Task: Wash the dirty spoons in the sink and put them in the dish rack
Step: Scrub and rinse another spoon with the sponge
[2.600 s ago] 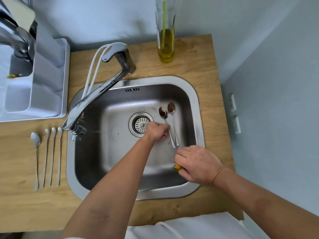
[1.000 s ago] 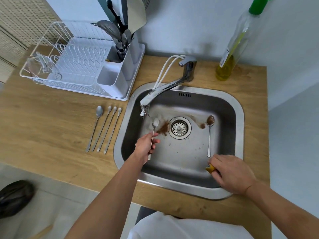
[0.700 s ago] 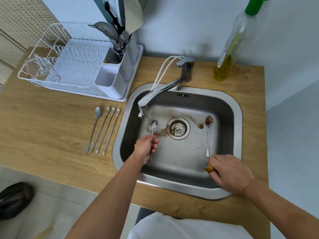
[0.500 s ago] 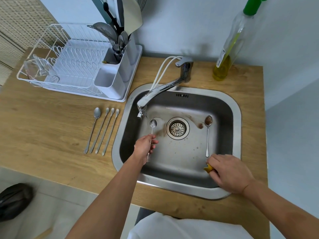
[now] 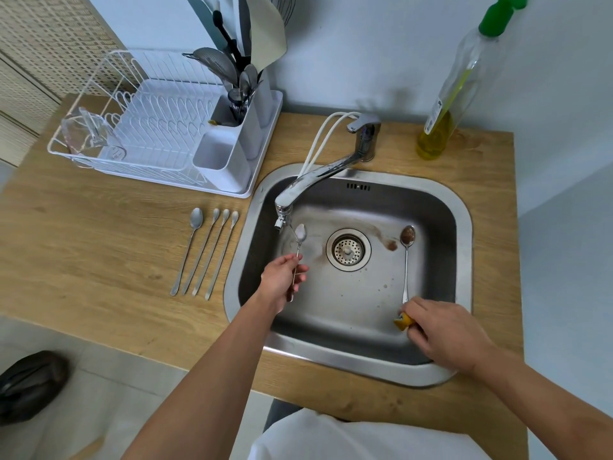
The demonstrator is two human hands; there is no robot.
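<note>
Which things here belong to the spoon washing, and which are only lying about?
Job:
- spoon held by left hand under faucet
- dirty spoon in sink
- yellow sponge in right hand
- dish rack

Lying about:
- oil bottle
- four spoons on the counter
- glass jug

A home kitchen is shown: a steel sink (image 5: 462,234) with a tap (image 5: 318,177) is set into a wooden worktop (image 5: 99,247), and a white dish rack (image 5: 142,127) is kept beside it.

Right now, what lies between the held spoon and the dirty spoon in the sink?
The drain strainer and a brown smear, on the head view.
</note>
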